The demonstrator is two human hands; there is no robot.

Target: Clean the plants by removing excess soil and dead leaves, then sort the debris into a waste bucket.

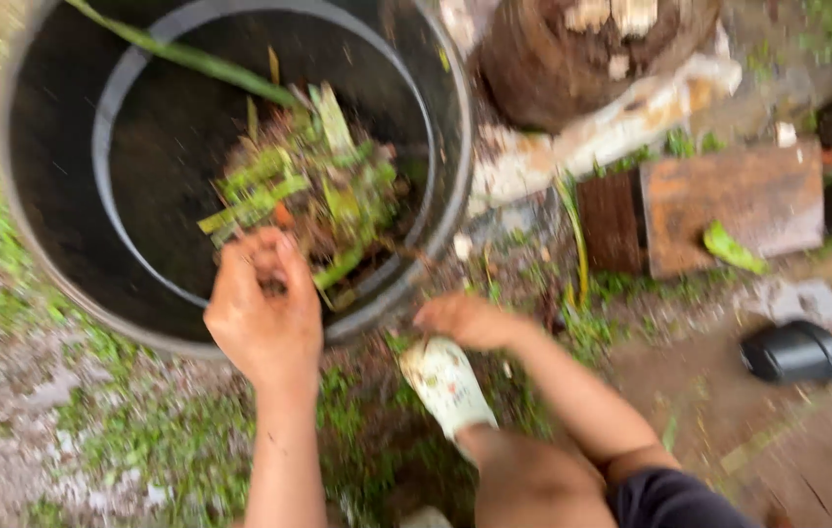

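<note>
From the head camera, the left hand (262, 305) was closed on a clump of plant scraps (313, 191) at the rim of the black tub (49, 147), where a pile already lay; the right hand (470, 321), fingers curled down, grip unclear, reached for the weedy ground (172, 440).

Two hands: left hand (264, 303) at the bin rim, right hand (470, 321) low beside it. One large black bin (44, 196), one smaller dark ring (108, 127) inside. One heap of cut green plant scraps (323, 191) just above the left hand. One pale slipper (445, 383) under the right hand. One rusty block (734, 200), one small black pot (792, 352), both well right.
</note>
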